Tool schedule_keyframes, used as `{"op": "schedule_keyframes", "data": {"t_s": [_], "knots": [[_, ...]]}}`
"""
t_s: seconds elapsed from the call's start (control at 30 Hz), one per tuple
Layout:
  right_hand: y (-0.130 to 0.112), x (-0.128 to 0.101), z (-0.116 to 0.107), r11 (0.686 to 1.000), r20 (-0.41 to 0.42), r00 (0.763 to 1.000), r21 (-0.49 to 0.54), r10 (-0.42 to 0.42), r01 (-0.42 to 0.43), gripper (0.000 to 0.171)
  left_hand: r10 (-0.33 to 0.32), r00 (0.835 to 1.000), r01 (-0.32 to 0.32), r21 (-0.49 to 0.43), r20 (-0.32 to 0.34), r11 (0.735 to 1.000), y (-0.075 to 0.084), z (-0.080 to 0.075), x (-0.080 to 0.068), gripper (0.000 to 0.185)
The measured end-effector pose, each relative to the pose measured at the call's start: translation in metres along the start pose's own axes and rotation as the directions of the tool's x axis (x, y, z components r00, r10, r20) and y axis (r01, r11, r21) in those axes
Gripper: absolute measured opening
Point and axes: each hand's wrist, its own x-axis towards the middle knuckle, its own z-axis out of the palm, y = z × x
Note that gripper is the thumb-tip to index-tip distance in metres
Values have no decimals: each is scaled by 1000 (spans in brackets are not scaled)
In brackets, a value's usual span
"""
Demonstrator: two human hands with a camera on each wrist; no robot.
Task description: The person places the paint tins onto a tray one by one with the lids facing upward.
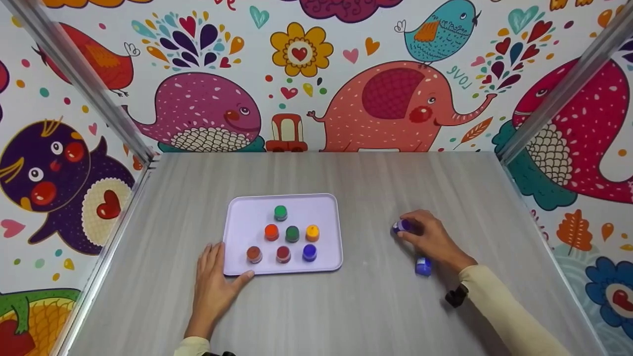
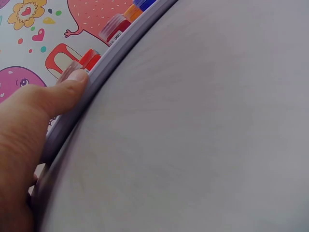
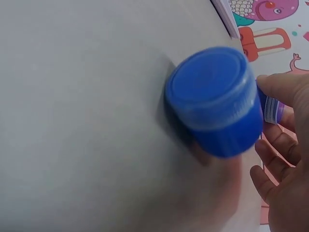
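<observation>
My right hand (image 1: 435, 240) pinches a small purple paint jar (image 1: 401, 226) at the table, right of the tray. In the right wrist view, the thumb and fingers hold the purple jar (image 3: 273, 109), partly hidden behind a blue lidded jar (image 3: 215, 101). That blue jar (image 1: 423, 266) is on the table just below the right hand. My left hand (image 1: 215, 284) touches the near left corner of a lilac tray (image 1: 331, 207), fingers along its left side and thumb at its front rim. The left wrist view shows the thumb (image 2: 63, 94) against the tray rim (image 2: 104, 72).
On the tray stand several paint jars: light green (image 1: 281, 213), orange-red (image 1: 271, 232), dark green (image 1: 292, 234), yellow (image 1: 312, 233), brown (image 1: 254, 254), dark red (image 1: 283, 254) and blue (image 1: 309, 252). Cartoon-printed panels (image 1: 346, 54) wall the grey table (image 1: 366, 316) at the back and sides.
</observation>
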Motion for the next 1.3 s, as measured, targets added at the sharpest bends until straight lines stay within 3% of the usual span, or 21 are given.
{"op": "schedule_keyframes", "data": {"t_s": [0.3, 0.83, 1.07, 1.3], "knots": [[-11, 13, 9, 999, 36, 999, 7, -37, 37, 38, 48, 998, -49, -3, -46, 999, -2, 3, 0, 113], [-26, 31, 29, 999, 138, 990, 7, -39, 39, 39, 23, 999, -23, -12, -24, 1000, -1, 2, 0, 114], [-35, 39, 39, 1000, 184, 983, 20, 15, -19, 42, 17, 1000, -17, -15, -22, 1000, 0, 2, -1, 114], [-43, 51, 51, 1000, 182, 983, 18, -23, 20, 43, 33, 998, -33, -10, -45, 999, 0, 3, -1, 113]]}}
